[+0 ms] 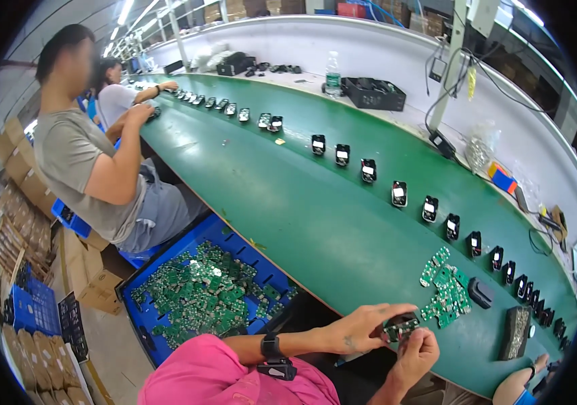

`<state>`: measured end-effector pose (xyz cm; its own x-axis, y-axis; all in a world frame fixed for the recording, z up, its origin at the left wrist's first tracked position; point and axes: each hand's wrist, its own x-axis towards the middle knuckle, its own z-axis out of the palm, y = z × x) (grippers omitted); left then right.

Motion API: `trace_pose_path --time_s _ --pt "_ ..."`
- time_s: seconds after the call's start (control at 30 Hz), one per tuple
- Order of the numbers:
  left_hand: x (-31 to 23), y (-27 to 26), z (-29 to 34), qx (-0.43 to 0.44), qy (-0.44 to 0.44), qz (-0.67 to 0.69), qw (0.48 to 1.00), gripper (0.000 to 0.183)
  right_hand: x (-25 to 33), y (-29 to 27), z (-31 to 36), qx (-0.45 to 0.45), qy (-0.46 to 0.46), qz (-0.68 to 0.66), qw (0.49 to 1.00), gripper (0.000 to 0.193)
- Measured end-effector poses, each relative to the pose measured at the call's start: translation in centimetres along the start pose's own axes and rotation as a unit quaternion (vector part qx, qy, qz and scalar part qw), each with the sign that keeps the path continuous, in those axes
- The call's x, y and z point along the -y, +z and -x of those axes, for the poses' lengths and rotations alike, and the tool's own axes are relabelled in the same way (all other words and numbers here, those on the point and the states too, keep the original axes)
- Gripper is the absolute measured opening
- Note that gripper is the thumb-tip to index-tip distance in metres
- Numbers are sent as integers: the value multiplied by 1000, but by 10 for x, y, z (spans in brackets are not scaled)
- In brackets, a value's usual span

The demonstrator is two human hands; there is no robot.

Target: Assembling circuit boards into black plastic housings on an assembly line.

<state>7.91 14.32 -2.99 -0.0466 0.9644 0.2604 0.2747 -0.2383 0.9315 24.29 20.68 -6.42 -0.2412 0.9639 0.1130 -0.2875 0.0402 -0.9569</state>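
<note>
Between my hands, over the table's near edge, is a small black housing with a green circuit board point(401, 329) at its open side. My left hand point(362, 328) is closed round its left and far sides. On its right side the bent fingers of my right hand point(418, 351) pinch at its edge; I cannot tell whether they grip the board or the housing. Just beyond my hands lies a loose pile of green circuit boards point(449, 297). To the right of the pile is a dark plastic piece point(480, 293).
A line of black housings point(399, 194) runs along the green table point(288, 209). A blue crate point(234, 237) of circuit boards stands left of me. A dark block point(515, 333) lies at right, near another person's hand point(539, 364). Another person point(93, 148) works at left.
</note>
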Motion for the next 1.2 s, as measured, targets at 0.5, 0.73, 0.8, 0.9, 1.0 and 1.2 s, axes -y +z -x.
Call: trace_pose_path --time_s 0.5,0.73,0.8,0.9,1.0,1.2 --pt "-10 8 -1 -63 57 -63 994 61 40 16 24 30 -14 140 990 15" --pt "-11 16 0 -93 96 -108 985 59 49 5 8 72 15 161 984 19" --pt "-16 15 1 -74 53 -99 991 58 51 0 8 77 11 184 980 19" --pt "-22 12 2 -31 -9 -19 999 59 50 -4 9 91 3 212 973 20" --pt "-19 5 1 27 -51 45 997 57 50 -3 10 74 38 165 983 21" --pt "-21 6 -1 26 -82 70 994 55 45 -1 5 71 3 221 973 22"
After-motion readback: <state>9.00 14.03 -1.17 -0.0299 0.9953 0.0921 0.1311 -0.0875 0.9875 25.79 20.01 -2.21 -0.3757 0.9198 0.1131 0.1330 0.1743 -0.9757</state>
